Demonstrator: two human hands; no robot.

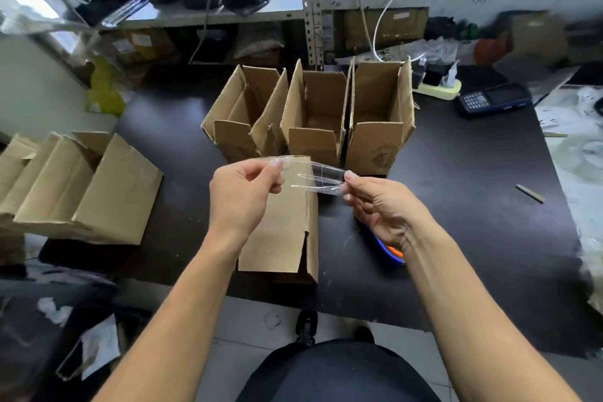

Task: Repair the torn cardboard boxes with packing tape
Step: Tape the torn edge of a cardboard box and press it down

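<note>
At frame centre, the left hand (pixel 243 188) and right hand (pixel 380 206) each pinch one end of a clear strip of packing tape (pixel 313 174), its long axis left-right. The flattened brown cardboard box (pixel 287 235) lies directly below on the black counter (pixel 456 206); the tape seems slightly twisted.

The surface (pixel 456 192) is a dark, matte tabletop. Three open cardboard boxes (pixel 313 114) stand upright on it in a row, touching side to side. A flattened cardboard box (pixel 284 238) lies near the front edge. A stack of folded boxes (pixel 81 189) overhangs the left edge. A handheld scanner (pixel 494 98) and a power strip (pixel 437 88) lie at the far right.
</note>
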